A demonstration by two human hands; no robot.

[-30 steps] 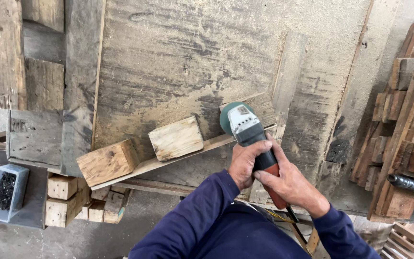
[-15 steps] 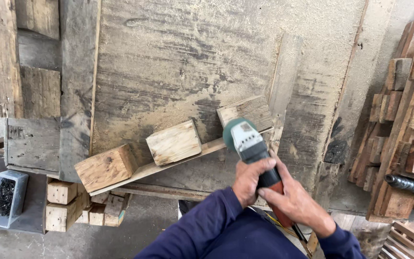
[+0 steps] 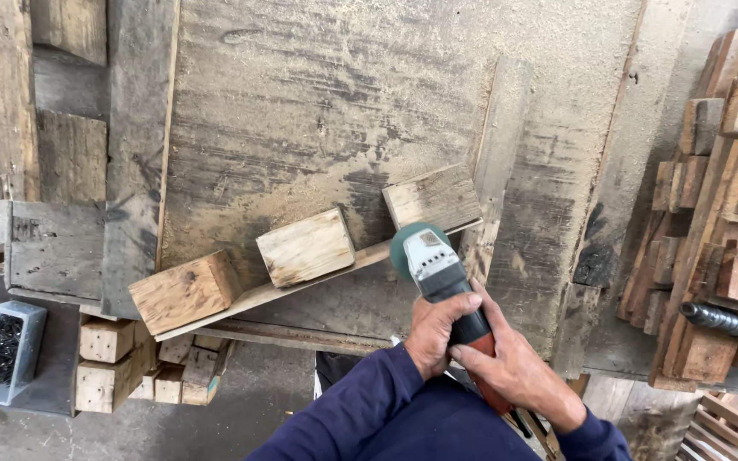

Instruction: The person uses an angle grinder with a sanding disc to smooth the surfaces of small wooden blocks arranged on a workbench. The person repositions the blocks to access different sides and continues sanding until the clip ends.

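Both hands clamped on angle grinder (image 3: 437,269): left hand (image 3: 437,333) round its body, right hand (image 3: 514,367) behind. Disc end at plank (image 3: 301,286) carrying three wood blocks (image 3: 305,246), on bench (image 3: 318,102).

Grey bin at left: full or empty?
Partly filled: the grey bin holds a dark heap of screws, with bare bottom showing around it.

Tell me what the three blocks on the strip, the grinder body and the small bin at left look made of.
Blocks: raw sawn wood, unfinished, with visible grain and knots. Grinder: seemingly moulded plastic, a teal guard, grey housing and red rear. Bin: translucent, likely plastic, holding dark screws or nails. Workbench: weathered boards dusted with sawdust.
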